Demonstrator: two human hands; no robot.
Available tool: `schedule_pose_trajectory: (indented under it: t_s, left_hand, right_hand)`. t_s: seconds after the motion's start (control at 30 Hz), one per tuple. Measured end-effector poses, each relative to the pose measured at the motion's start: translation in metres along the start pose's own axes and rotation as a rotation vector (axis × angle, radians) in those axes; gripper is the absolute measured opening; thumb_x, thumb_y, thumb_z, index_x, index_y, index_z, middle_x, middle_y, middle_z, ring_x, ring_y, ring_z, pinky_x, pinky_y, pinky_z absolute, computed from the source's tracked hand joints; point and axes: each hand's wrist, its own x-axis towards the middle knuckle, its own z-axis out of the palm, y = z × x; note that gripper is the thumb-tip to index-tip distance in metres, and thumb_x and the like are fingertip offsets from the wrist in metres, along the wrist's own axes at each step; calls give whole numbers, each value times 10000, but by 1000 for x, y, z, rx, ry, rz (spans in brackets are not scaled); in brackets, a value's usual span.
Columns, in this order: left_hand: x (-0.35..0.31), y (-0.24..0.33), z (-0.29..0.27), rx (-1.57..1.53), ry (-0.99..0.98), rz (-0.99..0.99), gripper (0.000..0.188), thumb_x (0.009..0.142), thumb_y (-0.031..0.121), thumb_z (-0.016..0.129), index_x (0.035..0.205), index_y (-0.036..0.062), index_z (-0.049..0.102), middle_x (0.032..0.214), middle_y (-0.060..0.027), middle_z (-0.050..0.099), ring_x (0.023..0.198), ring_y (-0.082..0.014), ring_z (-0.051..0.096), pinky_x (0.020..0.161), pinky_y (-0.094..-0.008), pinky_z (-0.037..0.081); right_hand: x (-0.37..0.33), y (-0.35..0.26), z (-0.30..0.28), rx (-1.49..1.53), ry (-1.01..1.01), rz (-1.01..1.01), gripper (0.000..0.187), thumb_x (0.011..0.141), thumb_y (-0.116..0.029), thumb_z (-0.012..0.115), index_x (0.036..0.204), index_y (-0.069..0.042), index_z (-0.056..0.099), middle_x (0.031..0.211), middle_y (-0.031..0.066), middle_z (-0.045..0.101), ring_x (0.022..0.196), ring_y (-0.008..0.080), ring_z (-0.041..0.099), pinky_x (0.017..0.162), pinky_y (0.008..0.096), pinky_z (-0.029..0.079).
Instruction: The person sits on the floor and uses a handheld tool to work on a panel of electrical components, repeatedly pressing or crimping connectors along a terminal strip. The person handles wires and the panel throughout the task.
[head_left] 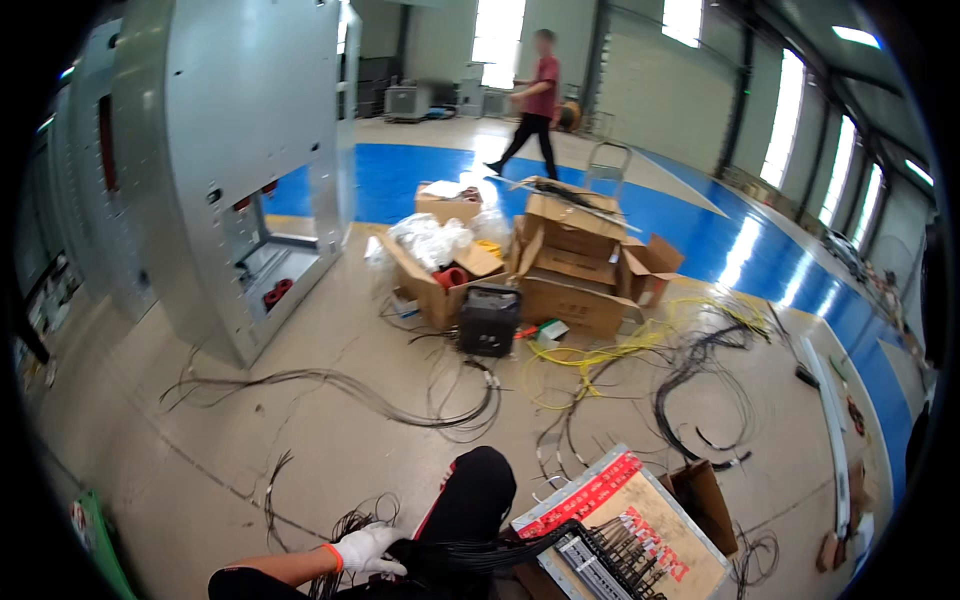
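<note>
My left hand, in a white glove with an orange cuff, is closed around a bundle of black wires. The bundle runs right across my dark-trousered leg to a black terminal assembly on a wooden board. Thin black wire ends spread out on the floor beside the glove. The board has a red tape strip on its far edge and red printing on its face. No part of my right hand shows.
Ahead stand open cardboard boxes, a black case and coils of yellow wire and black cable. A tall grey metal cabinet rises at the left. Beyond, a person walks past the blue floor strip.
</note>
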Motion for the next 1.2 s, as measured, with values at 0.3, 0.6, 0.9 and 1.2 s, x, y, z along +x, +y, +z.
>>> schedule_pose_trajectory:
  t_s: [0.3, 0.6, 0.9, 1.2]
  left_hand:
    - [-8, 103, -8, -254, -135, -318, 520, 998, 512, 488, 1134, 58, 701, 1074, -247, 690, 1047, -396, 657, 930, -481, 478]
    - [-6, 91, 34, -195, 59, -414, 468, 962, 476, 624, 1122, 36, 638, 1014, -231, 697, 935, -387, 676, 813, -471, 520]
    - [2, 101, 6, 187, -68, -160, 402, 961, 511, 566, 991, 128, 685, 858, -204, 711, 805, -409, 695, 741, -525, 534]
    - [120, 197, -67, 293, 172, 395, 290, 893, 367, 629, 816, 106, 728, 688, -160, 673, 649, -367, 675, 604, -496, 532]
  right_hand:
    - [37, 51, -4, -89, 98, -222, 780, 964, -427, 678, 1450, 112, 392, 1337, 300, 563, 1117, 337, 594, 993, 431, 488]
    - [1, 6, 0, -138, 96, -164, 870, 981, -408, 644, 1541, 98, 210, 1532, 304, 378, 1367, 356, 449, 1161, 434, 350]
    - [32, 49, 7, -221, 160, -256, 895, 965, -415, 657, 1559, 71, 196, 1552, 294, 358, 1393, 366, 426, 1174, 425, 329]
    - [38, 58, 3, -204, 140, -244, 908, 957, -425, 662, 1564, 63, 194, 1558, 293, 352, 1405, 370, 413, 1179, 423, 320]
